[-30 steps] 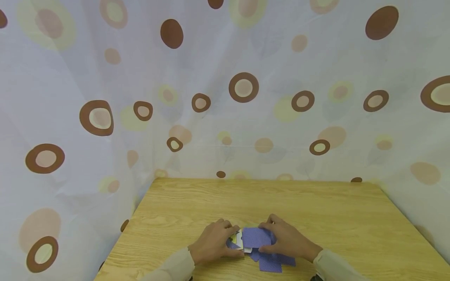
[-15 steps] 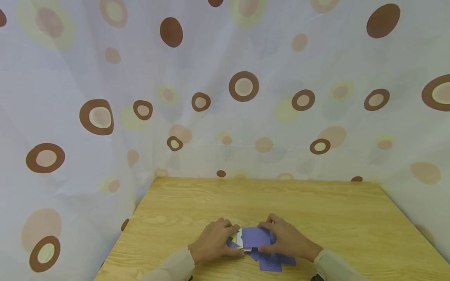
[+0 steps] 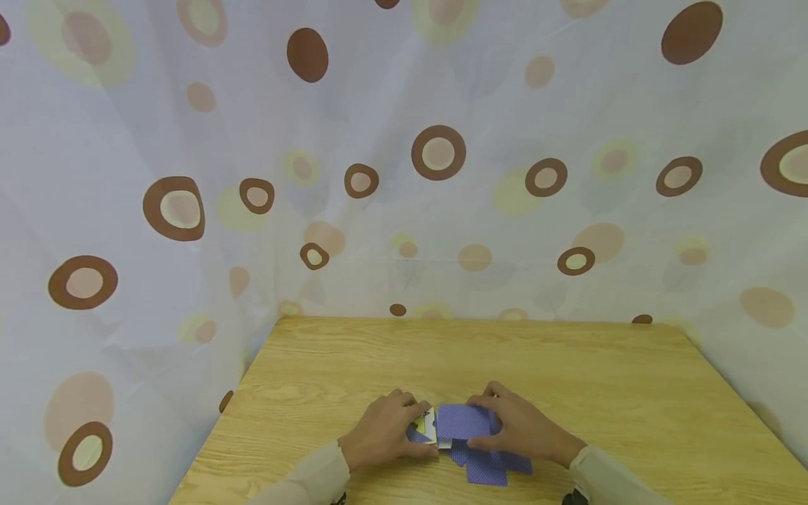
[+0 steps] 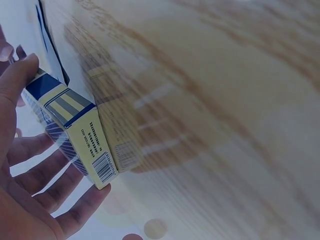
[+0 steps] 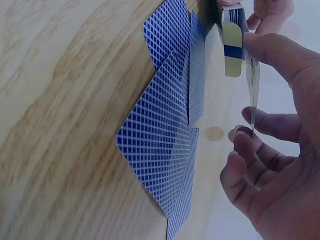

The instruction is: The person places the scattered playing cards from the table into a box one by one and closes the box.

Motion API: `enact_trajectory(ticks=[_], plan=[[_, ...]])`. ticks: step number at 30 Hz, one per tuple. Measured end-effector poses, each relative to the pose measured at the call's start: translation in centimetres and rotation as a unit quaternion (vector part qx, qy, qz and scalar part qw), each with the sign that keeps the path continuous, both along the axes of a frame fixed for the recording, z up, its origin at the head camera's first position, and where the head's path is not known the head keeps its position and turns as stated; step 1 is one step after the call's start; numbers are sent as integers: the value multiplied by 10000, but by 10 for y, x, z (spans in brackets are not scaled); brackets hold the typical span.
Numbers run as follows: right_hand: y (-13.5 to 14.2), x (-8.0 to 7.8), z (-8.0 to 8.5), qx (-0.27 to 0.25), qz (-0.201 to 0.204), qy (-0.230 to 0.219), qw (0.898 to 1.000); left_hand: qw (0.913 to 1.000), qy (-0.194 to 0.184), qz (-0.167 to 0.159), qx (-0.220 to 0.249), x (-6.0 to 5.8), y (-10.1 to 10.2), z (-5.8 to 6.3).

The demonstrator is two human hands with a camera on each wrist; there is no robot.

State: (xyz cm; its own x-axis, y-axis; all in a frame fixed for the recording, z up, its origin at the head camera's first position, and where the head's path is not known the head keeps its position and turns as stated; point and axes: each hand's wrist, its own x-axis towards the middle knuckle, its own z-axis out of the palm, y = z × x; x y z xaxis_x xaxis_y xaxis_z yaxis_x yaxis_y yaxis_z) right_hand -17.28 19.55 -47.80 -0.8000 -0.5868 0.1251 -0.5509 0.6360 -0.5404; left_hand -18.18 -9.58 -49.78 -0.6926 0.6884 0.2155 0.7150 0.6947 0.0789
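My left hand (image 3: 386, 431) grips a small card box (image 4: 85, 125), thumb on one side and fingers along the other. The box is cream and blue with a barcode on its end, and it stands just on or above the table. In the right wrist view, its open flap (image 5: 232, 50) faces my right hand (image 3: 524, 429). That hand pinches a playing card (image 3: 463, 421) with a blue patterned back, held at the box's open end. Whether more than one card is pinched, I cannot tell. Loose blue-backed playing cards (image 3: 487, 468) lie overlapping under my right hand.
The wooden table (image 3: 353, 358) stretches away behind both hands. A pale curtain (image 3: 379, 224) with brown and yellow circles hangs at its back and both sides.
My right hand has shifted very slightly to the right with the card. My left hand and the box have hardly moved, and the loose cards lie as before.
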Motion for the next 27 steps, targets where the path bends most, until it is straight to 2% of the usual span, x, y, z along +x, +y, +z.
enact_trajectory(ticks=[24, 27], plan=[[-12, 0, -4, 222, 229, 105, 9994, 10000, -33, 16, 27, 0, 1, -1], [-14, 0, -3, 179, 244, 5, 9995, 10000, -28, 27, -3, 0, 0, -1]])
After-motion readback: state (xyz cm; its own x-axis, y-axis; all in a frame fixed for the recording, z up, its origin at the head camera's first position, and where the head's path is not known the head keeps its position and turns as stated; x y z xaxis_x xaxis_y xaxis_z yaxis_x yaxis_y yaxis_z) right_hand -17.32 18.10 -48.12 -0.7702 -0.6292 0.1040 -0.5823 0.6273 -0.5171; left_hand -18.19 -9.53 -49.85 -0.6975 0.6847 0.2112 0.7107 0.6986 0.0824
